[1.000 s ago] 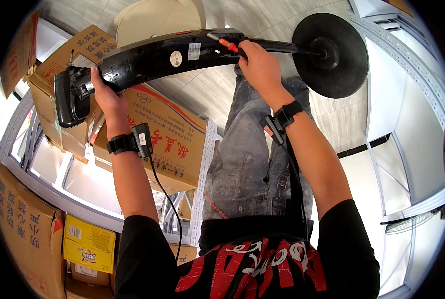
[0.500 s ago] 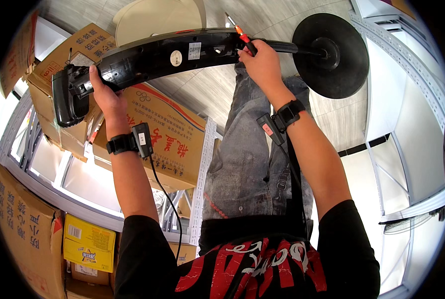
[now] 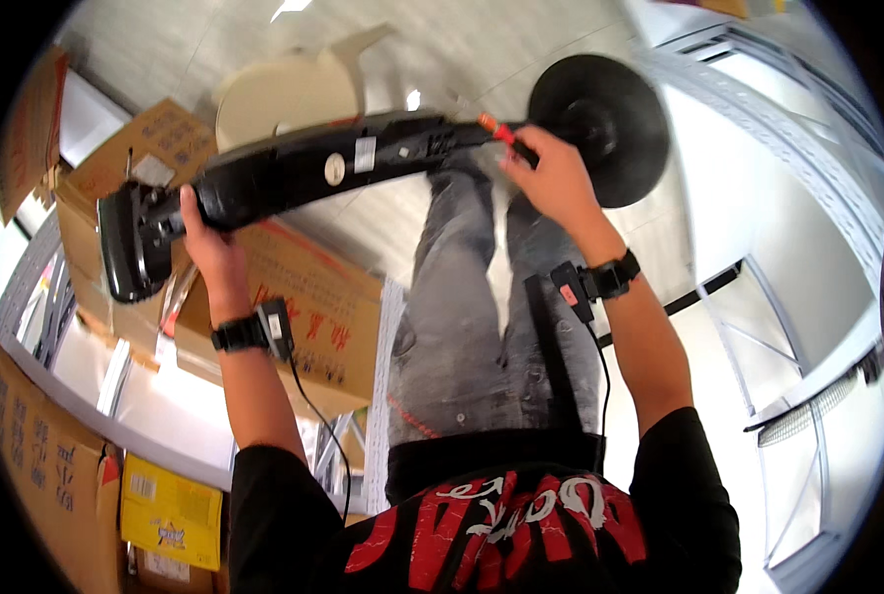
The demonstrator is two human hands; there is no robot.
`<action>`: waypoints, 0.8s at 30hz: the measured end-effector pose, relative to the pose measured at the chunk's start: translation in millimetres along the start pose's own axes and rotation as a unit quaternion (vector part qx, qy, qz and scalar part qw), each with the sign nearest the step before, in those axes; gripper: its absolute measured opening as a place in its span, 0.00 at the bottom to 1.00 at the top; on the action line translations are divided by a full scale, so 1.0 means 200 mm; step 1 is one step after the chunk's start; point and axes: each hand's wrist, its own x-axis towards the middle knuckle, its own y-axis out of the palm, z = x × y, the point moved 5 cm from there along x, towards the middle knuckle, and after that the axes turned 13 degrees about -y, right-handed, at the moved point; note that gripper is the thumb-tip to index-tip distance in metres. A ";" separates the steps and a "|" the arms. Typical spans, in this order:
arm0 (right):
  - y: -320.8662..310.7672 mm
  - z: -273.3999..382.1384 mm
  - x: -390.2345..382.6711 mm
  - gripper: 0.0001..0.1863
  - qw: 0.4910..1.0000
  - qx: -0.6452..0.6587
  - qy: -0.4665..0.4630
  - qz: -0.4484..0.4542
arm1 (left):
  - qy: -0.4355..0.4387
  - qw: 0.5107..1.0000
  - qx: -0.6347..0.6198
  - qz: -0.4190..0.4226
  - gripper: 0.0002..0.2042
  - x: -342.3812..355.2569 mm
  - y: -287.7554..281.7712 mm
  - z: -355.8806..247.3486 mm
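Note:
A long, curved black plastic stand [image 3: 294,176] lies across the view, with a pale oval sticker and a white label on its body. At its right end a short pole joins a round black base [image 3: 615,124]. A blocky black head [image 3: 130,247] tops the left end. My left hand [image 3: 209,238] grips the stand near that head, thumb along its near side. My right hand [image 3: 559,178] is closed around a screwdriver [image 3: 501,131] with a red and black handle, beside the pole end. The screwdriver's blade is blurred, pointing up and left.
Below the stand are my legs in grey jeans [image 3: 452,297]. Large cardboard boxes [image 3: 294,327] and a yellow box [image 3: 170,510] fill metal shelving on the left. A beige stool [image 3: 284,104] stands beyond the stand. White metal racks [image 3: 818,188] line the right side.
The view has shifted and blurred slightly. The round base now appears farther left, and my right hand with the screwdriver sits lower and to the right. My left hand keeps its grip.

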 end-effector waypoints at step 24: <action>-2.13 0.77 -2.06 0.10 0.842 -0.140 -0.064 -0.518 | 0.225 0.969 0.076 0.066 0.26 -1.46 0.42 -0.20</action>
